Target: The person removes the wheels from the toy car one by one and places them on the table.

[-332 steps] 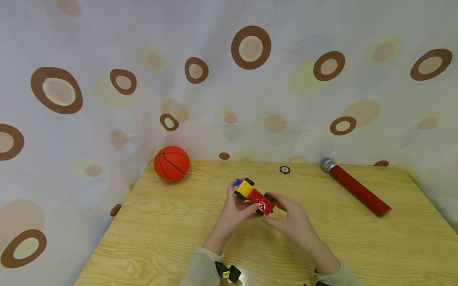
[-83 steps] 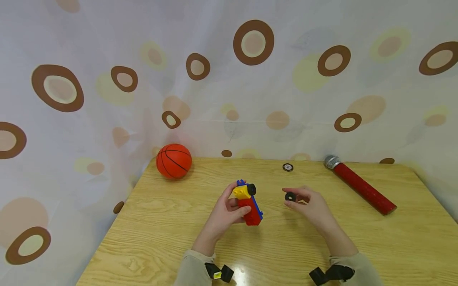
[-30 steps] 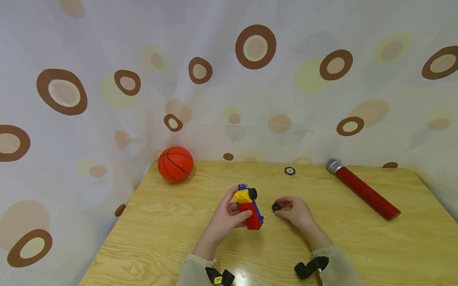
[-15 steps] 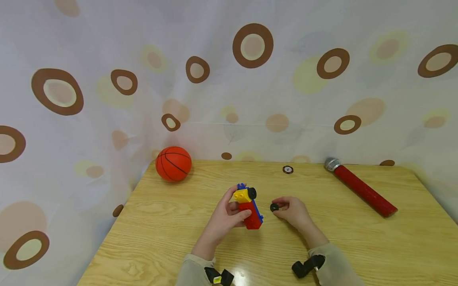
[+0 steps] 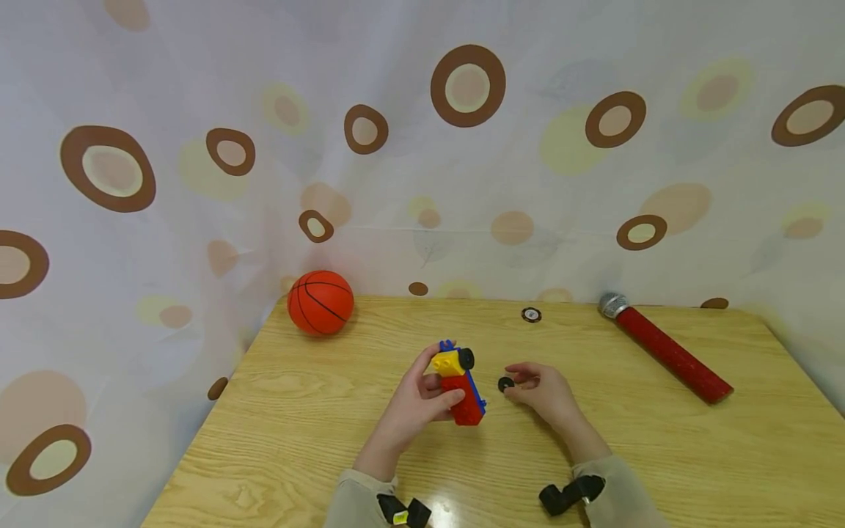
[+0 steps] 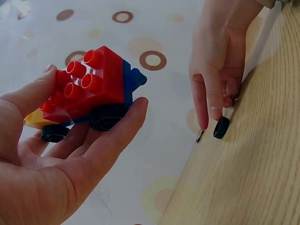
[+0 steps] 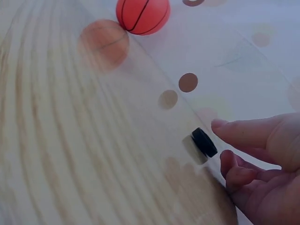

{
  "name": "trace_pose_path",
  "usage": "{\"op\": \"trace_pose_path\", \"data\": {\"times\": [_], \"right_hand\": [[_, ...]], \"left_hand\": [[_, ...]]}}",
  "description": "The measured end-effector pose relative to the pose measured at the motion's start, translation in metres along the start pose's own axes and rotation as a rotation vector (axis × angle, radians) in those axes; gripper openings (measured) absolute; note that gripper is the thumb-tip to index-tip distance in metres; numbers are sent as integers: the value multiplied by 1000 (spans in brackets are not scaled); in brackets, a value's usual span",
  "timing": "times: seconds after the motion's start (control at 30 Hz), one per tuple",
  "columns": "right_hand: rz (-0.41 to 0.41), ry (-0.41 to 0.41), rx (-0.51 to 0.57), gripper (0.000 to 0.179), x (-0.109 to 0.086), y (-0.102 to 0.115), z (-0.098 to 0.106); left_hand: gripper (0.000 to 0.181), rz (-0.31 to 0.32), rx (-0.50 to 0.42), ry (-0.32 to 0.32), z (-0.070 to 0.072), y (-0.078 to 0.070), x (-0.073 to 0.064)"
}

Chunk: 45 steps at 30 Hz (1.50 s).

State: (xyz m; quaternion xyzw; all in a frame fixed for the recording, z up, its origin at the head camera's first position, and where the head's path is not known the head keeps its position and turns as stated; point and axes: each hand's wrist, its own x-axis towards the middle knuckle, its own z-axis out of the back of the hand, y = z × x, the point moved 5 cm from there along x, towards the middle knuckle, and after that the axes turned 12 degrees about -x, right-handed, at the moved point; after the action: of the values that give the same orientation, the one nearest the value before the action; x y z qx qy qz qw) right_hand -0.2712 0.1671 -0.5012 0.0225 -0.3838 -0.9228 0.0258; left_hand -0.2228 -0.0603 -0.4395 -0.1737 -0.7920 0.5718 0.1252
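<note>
My left hand [image 5: 416, 400] grips a toy block car [image 5: 462, 398] with red and yellow bricks on a blue base. In the left wrist view, the car's red studs face up and black wheels show beneath it, with the thumb along one side and fingers underneath. To the right, a loose black toy wheel [image 7: 204, 142] stands on its edge on the tabletop. My right hand [image 5: 544, 396] is low beside this wheel; in the right wrist view its thumb and fingers are spread, with the tips just apart from the wheel.
The wooden table [image 5: 297, 411] meets a patterned cloth at the back. An orange-red toy basketball [image 5: 320, 303] sits at the back left. A round black-and-white chip [image 5: 531, 314] lies near the far edge, and a red toy microphone [image 5: 667, 348] lies at the right.
Both hands were on the car at first; later my right hand held the wheel off to the right. It has since come down and left, and its fingers have parted from the wheel.
</note>
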Motion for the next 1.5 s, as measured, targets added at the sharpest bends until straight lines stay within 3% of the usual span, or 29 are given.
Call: {"op": "trace_pose_path", "data": {"times": [0.3,0.63,1.0,1.27,1.5], "right_hand": [[-35,-25,135,33,-3,6,18],[25,12,257,37,-20,37,46],[115,51,233,37,-44,71,65],[197,106,263,36,-52,94,64],[229,140,260,34,-57,101,60]], "left_hand": [[72,-3,16,4,-1,-2,-1],[73,-10,17,17,-6,-3,-1],[69,4,22,19,-17,-4,-2],[69,26,44,56,-31,-9,2],[69,39,36,58,-36,-8,0]]}}
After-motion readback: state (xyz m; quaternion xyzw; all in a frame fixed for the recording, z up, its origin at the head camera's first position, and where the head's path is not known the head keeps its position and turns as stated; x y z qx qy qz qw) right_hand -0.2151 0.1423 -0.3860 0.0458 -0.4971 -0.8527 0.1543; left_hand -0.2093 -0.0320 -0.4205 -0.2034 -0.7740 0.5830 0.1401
